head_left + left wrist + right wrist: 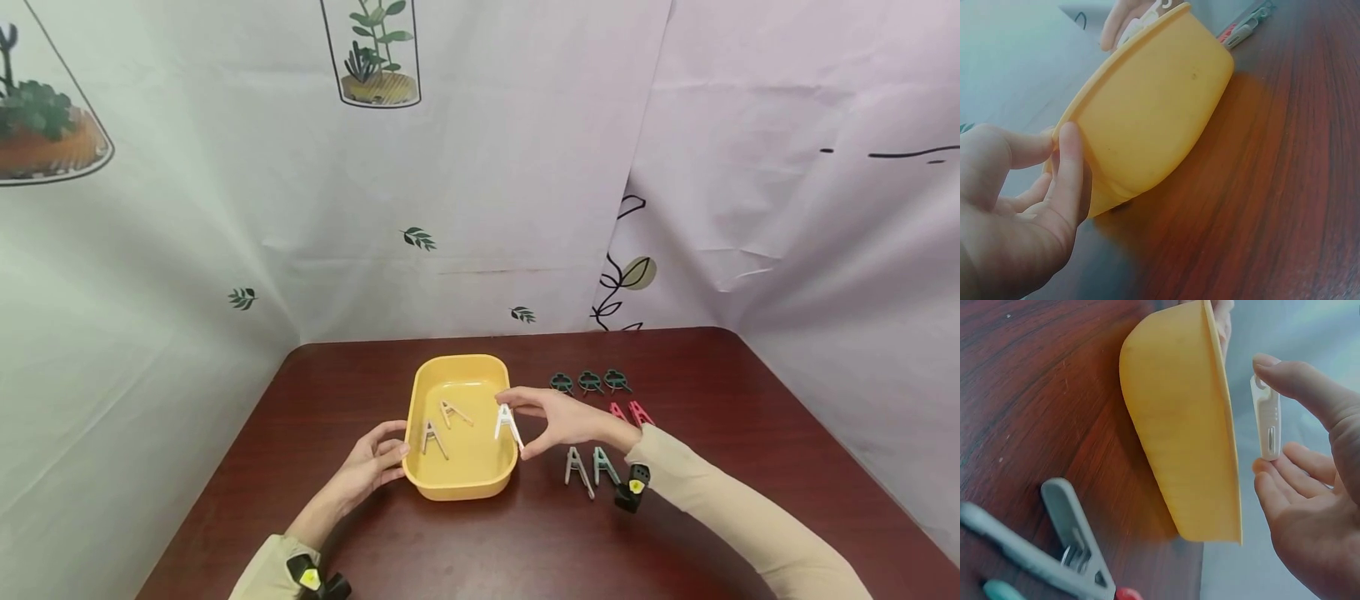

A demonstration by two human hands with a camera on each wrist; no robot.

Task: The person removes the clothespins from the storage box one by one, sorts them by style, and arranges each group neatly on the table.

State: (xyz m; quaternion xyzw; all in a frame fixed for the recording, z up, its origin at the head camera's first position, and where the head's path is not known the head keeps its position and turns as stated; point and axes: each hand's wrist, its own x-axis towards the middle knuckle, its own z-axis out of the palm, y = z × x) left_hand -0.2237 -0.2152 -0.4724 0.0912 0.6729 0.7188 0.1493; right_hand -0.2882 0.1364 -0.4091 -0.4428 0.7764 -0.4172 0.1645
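A yellow plastic tub (pixel 459 492) stands on the table, with a greyish clothespin (pixel 430 432) and a beige clothespin (pixel 447 410) lying inside. On its left side my left hand (pixel 362 469) holds the rim, thumb and fingertips at the edge in the left wrist view. My right hand (pixel 564 418) pinches a white clothespin (pixel 1269 419) by its two ends between thumb and fingertips. In the head view this clothespin overlaps the tub's right wall; the right wrist view shows it raised, just beyond the rim.
Right of the tub lie a grey clothespin (pixel 576 467) and a pale teal clothespin (pixel 603 463). Behind them are red clothespins (pixel 639 412), partly covered by the right arm, and a row of dark green round clips (pixel 590 382). Printed fabric (pixel 480 192) hangs behind the dark wooden table (pixel 480 554).
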